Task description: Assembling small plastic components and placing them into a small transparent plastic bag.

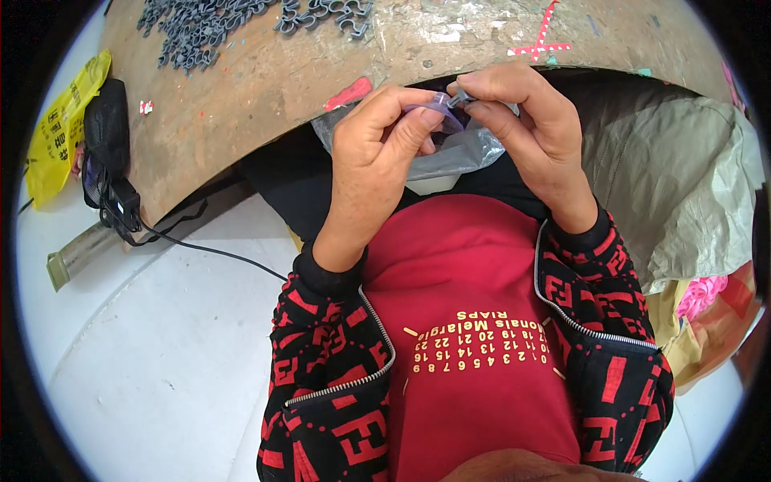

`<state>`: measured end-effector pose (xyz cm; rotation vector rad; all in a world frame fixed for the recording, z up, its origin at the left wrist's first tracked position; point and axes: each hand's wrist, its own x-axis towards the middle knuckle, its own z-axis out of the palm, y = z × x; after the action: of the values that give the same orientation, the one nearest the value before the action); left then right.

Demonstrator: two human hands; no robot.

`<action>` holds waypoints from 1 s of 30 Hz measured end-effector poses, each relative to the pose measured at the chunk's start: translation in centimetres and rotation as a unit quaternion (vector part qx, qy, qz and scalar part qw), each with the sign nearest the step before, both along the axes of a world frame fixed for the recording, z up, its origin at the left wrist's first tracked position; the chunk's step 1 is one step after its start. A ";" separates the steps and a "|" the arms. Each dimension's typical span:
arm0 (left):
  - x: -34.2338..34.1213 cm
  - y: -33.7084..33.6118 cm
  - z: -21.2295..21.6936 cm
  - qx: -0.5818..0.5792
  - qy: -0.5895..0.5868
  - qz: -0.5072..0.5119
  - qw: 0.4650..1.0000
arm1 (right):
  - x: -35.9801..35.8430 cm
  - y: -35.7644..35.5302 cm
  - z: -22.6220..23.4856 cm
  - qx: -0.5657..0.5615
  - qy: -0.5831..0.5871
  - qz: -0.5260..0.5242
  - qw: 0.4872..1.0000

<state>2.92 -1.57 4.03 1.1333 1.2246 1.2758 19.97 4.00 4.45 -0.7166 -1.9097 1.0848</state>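
Left hand (376, 145): your closed pinch, purple translucent piece (452, 123).
Right hand (534, 120): your closed pinch, small grey part (458, 99) over plastic bag (458, 158).
Grey part: could drop if your fingertips slip.

Both hands work close together, fingertips facing across a narrow gap. The left hand (376, 153) shows its back; its thumb (413, 131) and forefinger (400, 96) converge in a pinch directed toward the right hand (540, 132), while the other fingers curl beneath, partly hidden. The right hand mirrors this pose, its forefinger (502, 82) arched above its thumb (504, 124) and the tips drawn together toward the left. Each bare wrist lies below its hand, the left wrist (341, 241) lower than the right wrist (574, 207). The sleeved forearms (313, 309) converge upward toward the hands.
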 end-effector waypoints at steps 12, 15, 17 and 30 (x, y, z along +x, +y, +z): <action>0.6 0.0 -0.4 0.154 0.161 0.061 0.973 | -0.5 -0.1 -0.7 0.042 0.010 0.004 0.999; 0.6 -0.2 -0.1 0.143 0.148 0.050 0.977 | -0.6 0.1 -0.8 0.123 0.017 0.009 0.992; 0.3 -0.3 0.2 0.093 0.108 0.020 0.990 | -0.5 0.6 -1.0 0.176 0.004 0.020 0.984; -3.0 0.3 0.2 -0.155 -0.146 -0.149 0.966 | -0.3 2.3 0.2 0.116 -0.041 0.141 0.982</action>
<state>-0.10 -1.23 4.27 0.8304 0.9509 0.9445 19.72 6.25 4.68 -0.3728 -2.2123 0.9876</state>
